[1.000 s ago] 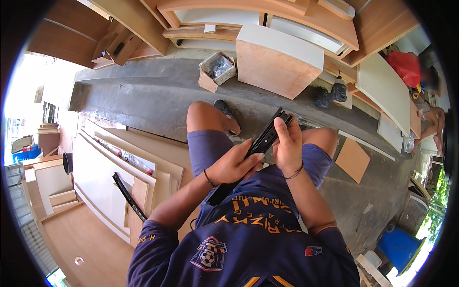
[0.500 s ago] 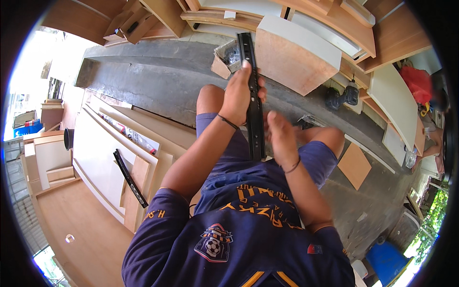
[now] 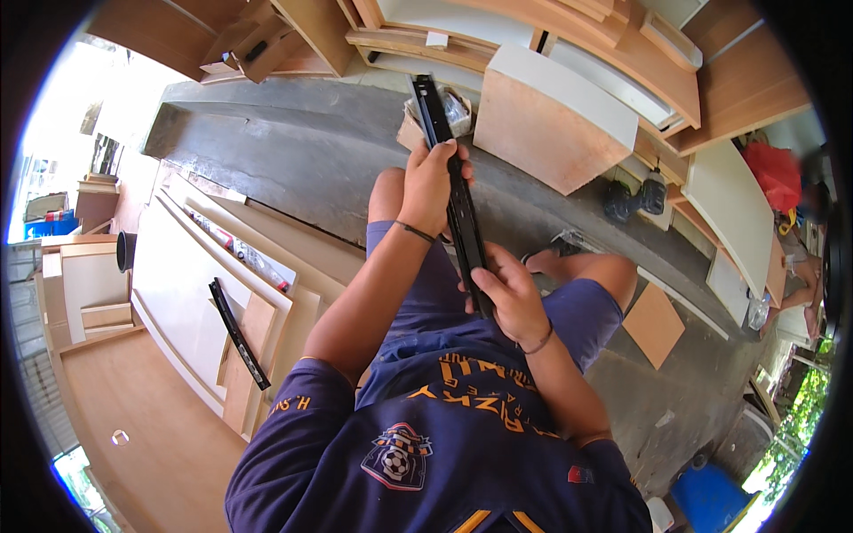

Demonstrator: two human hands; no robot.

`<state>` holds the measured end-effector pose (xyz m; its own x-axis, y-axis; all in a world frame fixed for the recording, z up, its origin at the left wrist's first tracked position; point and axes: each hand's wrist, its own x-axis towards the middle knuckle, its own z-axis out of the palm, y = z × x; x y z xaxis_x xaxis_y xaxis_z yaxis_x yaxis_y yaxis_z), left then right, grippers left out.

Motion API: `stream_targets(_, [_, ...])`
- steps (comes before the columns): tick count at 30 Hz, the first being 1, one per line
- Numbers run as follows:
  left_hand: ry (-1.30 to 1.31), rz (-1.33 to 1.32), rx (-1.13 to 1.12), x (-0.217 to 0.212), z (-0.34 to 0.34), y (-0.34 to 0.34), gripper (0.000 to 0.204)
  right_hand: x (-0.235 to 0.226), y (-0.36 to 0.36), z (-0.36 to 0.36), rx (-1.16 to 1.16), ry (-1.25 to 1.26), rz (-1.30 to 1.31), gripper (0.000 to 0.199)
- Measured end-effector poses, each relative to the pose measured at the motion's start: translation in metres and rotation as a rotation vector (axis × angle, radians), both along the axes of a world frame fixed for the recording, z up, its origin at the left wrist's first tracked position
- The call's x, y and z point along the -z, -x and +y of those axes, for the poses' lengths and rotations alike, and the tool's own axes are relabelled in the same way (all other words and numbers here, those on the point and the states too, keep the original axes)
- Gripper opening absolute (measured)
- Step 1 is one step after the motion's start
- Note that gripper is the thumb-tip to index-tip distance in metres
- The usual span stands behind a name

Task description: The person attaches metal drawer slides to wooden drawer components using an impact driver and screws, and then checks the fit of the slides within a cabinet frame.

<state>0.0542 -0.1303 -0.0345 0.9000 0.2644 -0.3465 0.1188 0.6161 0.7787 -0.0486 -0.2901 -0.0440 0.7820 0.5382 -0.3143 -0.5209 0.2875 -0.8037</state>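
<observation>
Above my lap I hold a long black metal drawer slide [image 3: 459, 200], its far end tilted toward the left. My left hand [image 3: 429, 184] is closed around its upper half, thumb laid along the face. Lower down, my right hand [image 3: 508, 291] grips the near end, with the thumb on top and the other fingers partly hidden behind. A second black drawer slide [image 3: 238, 333] lies on the boards at my left, apart from both hands.
Stacked white panels [image 3: 191, 289] stand at the left. Ahead are a small cardboard box [image 3: 411, 133] holding plastic bags, a box-shaped wooden drawer [image 3: 555, 120] and a dark cordless drill [image 3: 653, 193]. A square wooden board [image 3: 654, 325] lies on the floor at right.
My right hand, free of the slide before, has closed on its near end. The slide's far end has swung left, and my left hand moved slightly left and down with it.
</observation>
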Motion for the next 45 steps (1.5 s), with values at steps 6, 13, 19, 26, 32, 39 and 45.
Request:
stream_targets(6, [0.293, -0.018, -0.261, 0.004, 0.077, -0.003, 0.049, -0.004, 0.007, -0.023, -0.168, 0.185, -0.043, 0.034])
stream_targets(13, [0.181, -0.094, -0.575, -0.027, 0.177, 0.044, 0.048, -0.004, 0.025, -0.034, -0.308, 0.598, -0.732, 0.039])
stream_targets(19, [0.109, -0.056, -0.708, -0.054, 0.248, 0.116, 0.038, -0.001, 0.025, -0.063, -0.481, 0.759, -1.033, 0.033])
stream_targets(26, [-0.054, 0.059, -0.832, -0.045, 0.204, 0.149, 0.036, -0.015, -0.004, -0.013, -0.434, 0.677, -1.126, 0.039])
stream_targets(32, [0.025, 0.129, -0.848, -0.032, 0.205, 0.147, 0.037, -0.008, 0.003, 0.034, -0.392, 0.539, -0.97, 0.027])
stream_targets(39, [-0.087, 0.154, -0.779, -0.012, 0.207, 0.174, 0.042, -0.003, 0.012, 0.022, -0.442, 0.582, -0.911, 0.023])
stream_targets(45, [-0.063, 0.152, -0.787, -0.008, 0.192, 0.172, 0.035, 0.008, 0.007, 0.011, -0.245, 0.786, -1.254, 0.013])
